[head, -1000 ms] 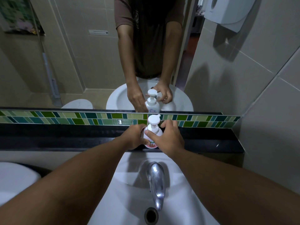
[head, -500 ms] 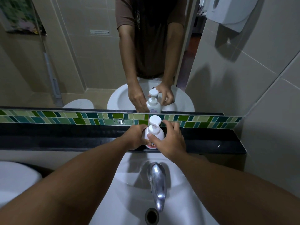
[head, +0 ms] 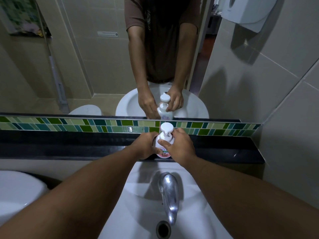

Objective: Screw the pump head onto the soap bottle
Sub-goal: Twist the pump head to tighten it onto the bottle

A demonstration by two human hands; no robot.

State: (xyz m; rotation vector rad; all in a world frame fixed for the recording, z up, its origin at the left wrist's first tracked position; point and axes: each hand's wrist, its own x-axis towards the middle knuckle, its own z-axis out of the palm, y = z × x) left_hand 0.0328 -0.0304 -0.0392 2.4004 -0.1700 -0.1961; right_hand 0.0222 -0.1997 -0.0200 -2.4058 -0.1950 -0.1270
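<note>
A small white soap bottle (head: 163, 153) with a pink label stands upright on the black ledge (head: 69, 144) behind the basin. Its white pump head (head: 166, 128) sits on top of the neck. My left hand (head: 146, 146) wraps the bottle's left side and holds it steady. My right hand (head: 177, 144) grips the pump collar from the right, thumb across the front and fingers behind. Both hands cover most of the bottle body. The mirror above repeats the bottle and the hands.
A chrome tap (head: 168, 190) rises over the white basin (head: 138, 204) directly below the bottle, with the drain (head: 163, 229) near the bottom edge. A green tile strip (head: 86, 125) runs behind the ledge. A second basin (head: 19, 192) lies left; a white wall dispenser (head: 246, 11) hangs top right.
My right hand has turned around the pump collar, its thumb moving across the front. The pump nozzle has rotated slightly. The bottle and my left hand have stayed in place.
</note>
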